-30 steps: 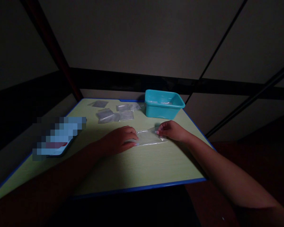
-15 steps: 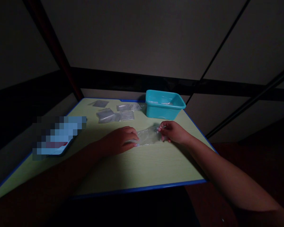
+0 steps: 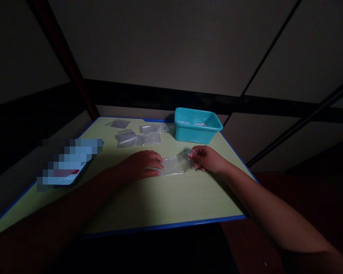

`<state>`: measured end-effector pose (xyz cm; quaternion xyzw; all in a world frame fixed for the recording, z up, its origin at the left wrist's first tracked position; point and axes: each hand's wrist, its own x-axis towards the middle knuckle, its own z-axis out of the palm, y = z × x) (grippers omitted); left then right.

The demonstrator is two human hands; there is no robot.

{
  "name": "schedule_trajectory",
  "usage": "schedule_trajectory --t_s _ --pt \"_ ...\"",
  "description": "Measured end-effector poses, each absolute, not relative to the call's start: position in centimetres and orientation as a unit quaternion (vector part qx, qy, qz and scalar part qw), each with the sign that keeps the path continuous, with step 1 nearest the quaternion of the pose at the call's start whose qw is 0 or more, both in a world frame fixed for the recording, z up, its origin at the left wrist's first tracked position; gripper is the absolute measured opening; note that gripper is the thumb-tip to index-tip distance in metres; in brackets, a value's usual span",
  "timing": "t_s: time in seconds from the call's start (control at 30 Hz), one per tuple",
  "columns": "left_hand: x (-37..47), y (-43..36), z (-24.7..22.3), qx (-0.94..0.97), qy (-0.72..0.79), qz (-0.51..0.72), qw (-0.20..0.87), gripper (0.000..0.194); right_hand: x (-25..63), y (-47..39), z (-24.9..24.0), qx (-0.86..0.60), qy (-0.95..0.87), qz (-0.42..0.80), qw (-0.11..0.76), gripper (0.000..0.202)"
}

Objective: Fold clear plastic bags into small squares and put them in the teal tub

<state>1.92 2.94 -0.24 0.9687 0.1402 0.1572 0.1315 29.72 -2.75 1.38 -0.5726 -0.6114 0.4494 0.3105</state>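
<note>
A clear plastic bag (image 3: pixel 173 165) lies across the middle of the table between my two hands. The fingers of my left hand (image 3: pixel 144 164) rest spread and flat on its left end. My right hand (image 3: pixel 203 157) pinches the bag's right end between thumb and fingers, a little above the tabletop. Behind them lie more clear bags: a folded one (image 3: pixel 126 137) with another beside it (image 3: pixel 151 138), one further back (image 3: pixel 150 129), and a small one (image 3: pixel 120 123) at the back left.
The turquoise plastic basket (image 3: pixel 196 133) stands at the table's back right with something clear inside. A blurred-out device (image 3: pixel 71 163) leans or lies at the left edge. The pale green table (image 3: pixel 171 201) has a blue rim, and a panelled wall rises behind it.
My left hand has shifted slightly left and its fingers have spread flatter, showing more of the bag. My right hand keeps its pinch. The whole view has moved a little.
</note>
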Motion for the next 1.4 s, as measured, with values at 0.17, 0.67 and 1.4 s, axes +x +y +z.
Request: schedule_trajectory --t_s 0.17,0.67,1.4 --pt "2.1 3.0 -0.5 0.975 0.120 0.152 0.113 0.024 29.7 -2.8 1.4 -0.556 -0.590 0.488 0.325 0.031" --pt "2.9 2.2 -0.3 0.982 0.108 0.140 0.068 0.029 29.3 -2.4 2.2 -0.543 -0.469 0.554 0.422 0.007" --pt "4.5 1.0 0.1 0.979 0.105 0.161 0.062 0.030 28.4 -2.5 2.2 -0.484 -0.416 0.568 0.520 0.013"
